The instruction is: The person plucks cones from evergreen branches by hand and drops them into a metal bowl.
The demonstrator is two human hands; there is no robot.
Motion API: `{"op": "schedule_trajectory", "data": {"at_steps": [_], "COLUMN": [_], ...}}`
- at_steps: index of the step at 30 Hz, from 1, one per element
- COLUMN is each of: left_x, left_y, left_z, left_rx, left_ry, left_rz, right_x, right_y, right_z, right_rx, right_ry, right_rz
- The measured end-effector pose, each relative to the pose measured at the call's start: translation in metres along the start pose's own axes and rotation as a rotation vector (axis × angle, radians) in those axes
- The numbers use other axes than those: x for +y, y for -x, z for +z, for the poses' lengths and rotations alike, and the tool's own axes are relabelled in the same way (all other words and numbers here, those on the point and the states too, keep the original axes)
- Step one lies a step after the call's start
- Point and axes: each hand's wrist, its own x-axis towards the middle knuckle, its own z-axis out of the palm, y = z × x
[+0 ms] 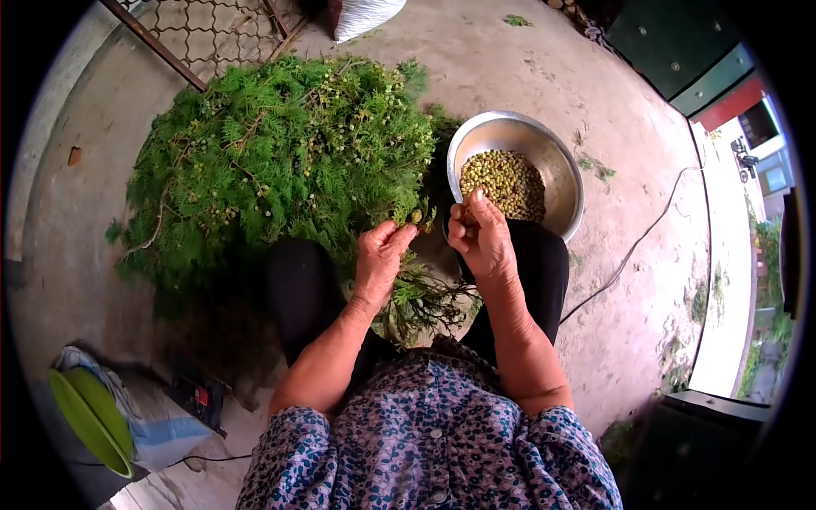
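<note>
My left hand [384,252] pinches a small green sprig [418,216] with a few cones on it, in front of the big pile of cut evergreen branches [280,153]. Close by on the right, my right hand [483,234] is raised at the near rim of a metal basin [561,170]. Its fingers are curled inward with the thumb pressed against them; what they hold, if anything, is hidden. Inside the basin lies a heap of small yellow-green cones [506,183]. Between my knees rests more cut greenery [425,297].
A metal grid frame [204,34] and a white sack [365,15] are beyond the pile. Lower left stand a green basin [89,416] and a pale bag [161,421]. A black cable [633,242] crosses the concrete floor on the right, near dark green cabinets [671,38].
</note>
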Motion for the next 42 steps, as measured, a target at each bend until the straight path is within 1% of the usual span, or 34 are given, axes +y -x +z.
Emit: {"op": "schedule_trajectory", "data": {"at_steps": [2, 4, 6, 8, 9, 12, 13, 14, 16, 17, 18, 19, 20, 21, 22, 23, 24, 26, 28, 30, 31, 32, 34, 35, 36, 38, 40, 42], "left_x": [0.002, 0.002, 0.0, -0.003, -0.004, -0.002, 0.0, 0.003, 0.003, 0.001, -0.002, 0.008, 0.004, -0.005, -0.009, -0.011, -0.012, -0.004, -0.004, -0.007, -0.009, -0.011, -0.012, -0.01, -0.007, 0.0, -0.003, 0.003], "left_y": [-0.001, -0.002, -0.002, -0.001, -0.001, 0.001, 0.002, 0.004, 0.005, 0.002, 0.001, 0.003, 0.002, -0.001, -0.001, -0.001, -0.001, 0.0, 0.0, 0.002, 0.003, 0.003, 0.002, 0.0, 0.0, 0.002, 0.0, -0.003], "left_z": [-0.005, -0.005, -0.006, -0.006, -0.006, -0.005, -0.004, -0.002, -0.002, -0.004, -0.006, -0.004, -0.002, -0.002, -0.001, -0.001, -0.003, -0.001, 0.0, -0.001, -0.001, -0.001, -0.005, -0.008, -0.01, -0.011, -0.015, -0.021], "left_rx": [-0.004, -0.001, 0.008, 0.001, -0.01, -0.029, -0.03, -0.011, 0.007, 0.007, 0.012, 0.001, -0.006, 0.005, 0.019, 0.025, 0.024, 0.007, 0.003, -0.035, -0.043, -0.056, -0.069, -0.138, -0.205, -0.155, -0.109, -0.043], "left_ry": [0.121, 0.148, 0.207, 0.213, 0.221, 0.22, 0.221, 0.189, 0.157, 0.074, -0.005, -0.049, -0.046, -0.09, -0.137, -0.202, -0.204, -0.275, -0.346, -0.428, -0.426, -0.404, -0.382, -0.335, -0.287, -0.092, -0.049, -0.042], "left_rz": [-0.154, -0.156, -0.168, -0.171, -0.17, -0.207, -0.206, -0.182, -0.156, -0.118, -0.085, -0.084, -0.083, -0.012, 0.054, 0.145, 0.146, 0.166, 0.24, 0.248, 0.251, 0.274, 0.294, 0.201, 0.106, 0.019, 0.039, 0.017], "right_x": [0.006, 0.014, 0.024, 0.029, 0.029, 0.037, 0.037, 0.035, 0.019, 0.007, 0.003, 0.004, 0.003, 0.0, 0.0, 0.003, 0.006, 0.014, 0.029, 0.028, 0.029, 0.028, 0.026, 0.024, 0.02, 0.006, -0.013, -0.034], "right_y": [0.0, 0.004, 0.011, 0.014, 0.014, 0.009, 0.01, 0.006, -0.017, -0.013, -0.008, 0.0, 0.003, 0.008, 0.01, 0.009, 0.008, 0.007, 0.002, 0.003, 0.002, 0.002, 0.004, 0.006, 0.01, -0.013, -0.032, -0.047], "right_z": [-0.007, -0.015, -0.013, -0.007, -0.008, -0.012, -0.01, -0.013, -0.042, -0.041, -0.035, -0.02, -0.006, -0.001, 0.004, 0.004, 0.004, 0.003, 0.0, 0.0, 0.0, -0.001, 0.001, 0.004, 0.008, -0.022, -0.045, -0.065], "right_rx": [0.027, -0.085, -0.111, -0.195, -0.205, -0.171, -0.11, -0.032, 0.175, 0.158, 0.094, 0.058, 0.018, -0.103, -0.102, -0.112, -0.119, -0.103, -0.127, -0.135, -0.129, -0.123, -0.126, -0.092, 0.039, 0.096, 0.25, 0.396], "right_ry": [0.06, 0.217, 0.329, 0.27, 0.335, 0.358, 0.448, 0.516, 0.346, 0.388, 0.412, 0.389, 0.365, 0.343, 0.37, 0.45, 0.53, 0.828, 1.13, 1.338, 1.26, 1.261, 1.19, 0.865, 0.633, 0.277, 0.126, 0.103], "right_rz": [-0.011, 0.014, 0.023, 0.067, 0.093, 0.096, 0.009, -0.099, -0.133, -0.15, -0.172, -0.183, -0.208, -0.205, -0.191, -0.202, -0.217, -0.235, -0.631, -0.631, -0.587, -0.59, -0.412, -0.135, 0.026, 0.073, -0.005, -0.06]}}
